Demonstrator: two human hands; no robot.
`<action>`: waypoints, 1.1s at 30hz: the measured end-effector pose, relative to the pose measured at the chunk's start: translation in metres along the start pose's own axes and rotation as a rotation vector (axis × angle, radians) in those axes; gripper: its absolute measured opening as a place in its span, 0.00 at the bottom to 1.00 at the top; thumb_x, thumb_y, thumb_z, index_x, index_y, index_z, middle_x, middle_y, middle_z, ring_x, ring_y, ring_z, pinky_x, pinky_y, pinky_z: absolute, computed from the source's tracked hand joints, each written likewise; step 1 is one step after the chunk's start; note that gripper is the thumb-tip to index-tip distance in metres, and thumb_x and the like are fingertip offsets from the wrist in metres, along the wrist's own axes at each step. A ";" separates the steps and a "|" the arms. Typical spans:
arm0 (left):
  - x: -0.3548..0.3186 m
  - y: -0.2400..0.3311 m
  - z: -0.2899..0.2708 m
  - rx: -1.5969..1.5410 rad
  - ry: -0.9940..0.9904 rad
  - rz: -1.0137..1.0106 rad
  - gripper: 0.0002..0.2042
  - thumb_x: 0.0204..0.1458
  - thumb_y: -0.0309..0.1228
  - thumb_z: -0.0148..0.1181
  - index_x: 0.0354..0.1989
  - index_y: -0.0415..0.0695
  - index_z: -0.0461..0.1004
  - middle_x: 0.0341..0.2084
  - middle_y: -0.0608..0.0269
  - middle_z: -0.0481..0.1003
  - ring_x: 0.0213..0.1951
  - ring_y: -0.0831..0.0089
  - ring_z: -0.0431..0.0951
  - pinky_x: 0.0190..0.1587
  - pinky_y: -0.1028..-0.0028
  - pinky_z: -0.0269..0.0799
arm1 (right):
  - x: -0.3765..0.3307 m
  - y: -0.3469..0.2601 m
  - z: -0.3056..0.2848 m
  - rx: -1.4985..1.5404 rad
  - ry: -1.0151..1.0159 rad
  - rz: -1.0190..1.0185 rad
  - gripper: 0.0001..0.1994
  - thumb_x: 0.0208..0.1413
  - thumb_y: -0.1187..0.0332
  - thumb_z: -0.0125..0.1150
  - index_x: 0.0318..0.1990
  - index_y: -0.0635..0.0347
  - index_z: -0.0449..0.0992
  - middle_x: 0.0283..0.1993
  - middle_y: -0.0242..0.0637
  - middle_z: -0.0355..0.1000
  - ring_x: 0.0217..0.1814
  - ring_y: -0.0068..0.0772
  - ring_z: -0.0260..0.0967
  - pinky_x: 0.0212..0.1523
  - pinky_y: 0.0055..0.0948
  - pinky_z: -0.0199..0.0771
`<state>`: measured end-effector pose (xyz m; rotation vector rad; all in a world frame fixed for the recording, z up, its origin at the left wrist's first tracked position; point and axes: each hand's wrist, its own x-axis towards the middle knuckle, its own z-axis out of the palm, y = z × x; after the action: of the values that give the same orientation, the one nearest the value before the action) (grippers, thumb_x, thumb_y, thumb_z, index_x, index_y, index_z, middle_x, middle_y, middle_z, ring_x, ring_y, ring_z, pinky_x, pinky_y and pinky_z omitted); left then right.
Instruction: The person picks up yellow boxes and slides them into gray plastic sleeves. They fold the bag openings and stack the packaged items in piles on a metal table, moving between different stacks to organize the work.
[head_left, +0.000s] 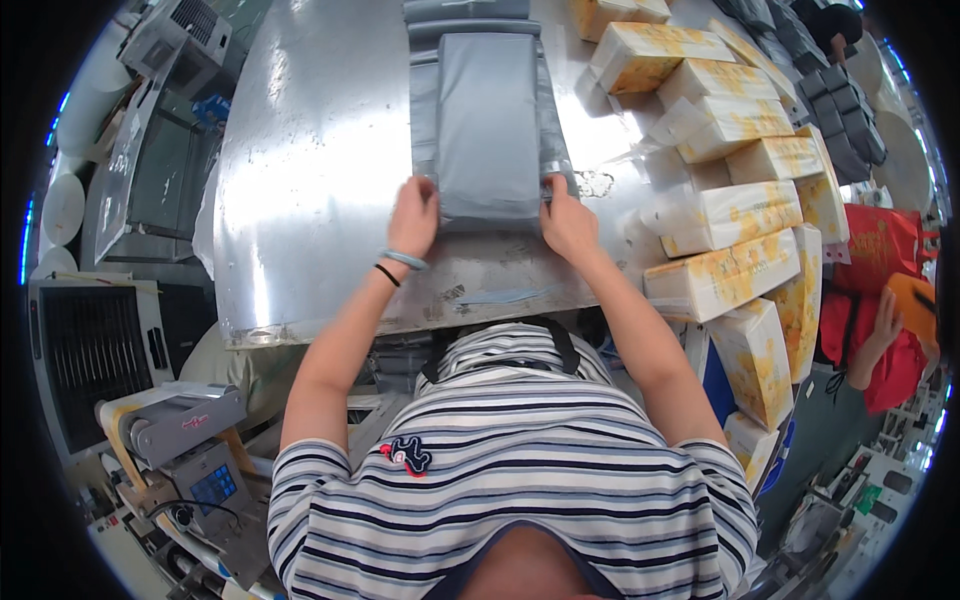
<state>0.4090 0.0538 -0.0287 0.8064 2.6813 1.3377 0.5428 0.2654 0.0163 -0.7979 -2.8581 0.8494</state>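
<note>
Two hands [414,217] [568,222], gray bag [488,120], steel table [310,180]

We note a grey flat package [487,120] at the steel table's [310,180] middle, near its front edge. Yellow-white wrapped packs [725,215] crowd the right edge. A small blue screen [214,488] sits lower left.

Head cam, single view: worn on head, aimed steeply down and fwd over the wearer's own striped shirt [500,450]. Fisheye lens was used; black corners were left round the circular field, straight edges were bent toward the rim. Steel table [310,170] was seen close, at arm's reach, centre-top. Left hand [414,218] and right hand [568,222] were framed mid-picture, forearms entering from below. Machinery [185,440] was caught at left periphery, stacked yellow-white packs [730,215] at right. No second view was supplied; no overlap was recorded.
</note>
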 end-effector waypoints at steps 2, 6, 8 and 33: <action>0.030 0.010 -0.012 -0.264 0.120 -0.116 0.20 0.56 0.35 0.54 0.54 0.39 0.64 0.45 0.50 0.69 0.44 0.59 0.71 0.49 0.66 0.66 | 0.003 0.012 -0.001 0.365 0.178 -0.106 0.20 0.62 0.62 0.45 0.58 0.60 0.61 0.42 0.48 0.73 0.43 0.49 0.72 0.44 0.42 0.70; 0.059 0.055 -0.005 -0.766 -0.135 -0.481 0.34 0.50 0.39 0.63 0.63 0.39 0.55 0.53 0.50 0.65 0.53 0.62 0.67 0.55 0.70 0.62 | -0.013 -0.042 0.009 1.151 -0.081 -0.113 0.36 0.61 0.56 0.51 0.69 0.63 0.42 0.69 0.40 0.48 0.70 0.32 0.44 0.67 0.28 0.42; 0.066 0.072 -0.046 -0.660 -0.339 -0.325 0.44 0.45 0.40 0.68 0.66 0.39 0.48 0.58 0.47 0.61 0.57 0.61 0.64 0.59 0.70 0.59 | -0.013 -0.044 -0.018 1.156 -0.289 -0.117 0.37 0.58 0.54 0.56 0.68 0.63 0.47 0.69 0.38 0.50 0.69 0.33 0.47 0.66 0.30 0.48; 0.048 0.361 0.119 -0.396 -0.729 1.156 0.32 0.43 0.27 0.65 0.59 0.41 0.60 0.49 0.50 0.70 0.51 0.52 0.69 0.55 0.60 0.63 | -0.162 0.188 -0.414 0.108 1.236 -0.292 0.43 0.42 0.76 0.70 0.64 0.61 0.48 0.57 0.40 0.61 0.56 0.32 0.62 0.57 0.30 0.62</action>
<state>0.5545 0.3414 0.1785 2.3227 1.2602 1.1868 0.8503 0.5249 0.2832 -0.5526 -1.7329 0.2660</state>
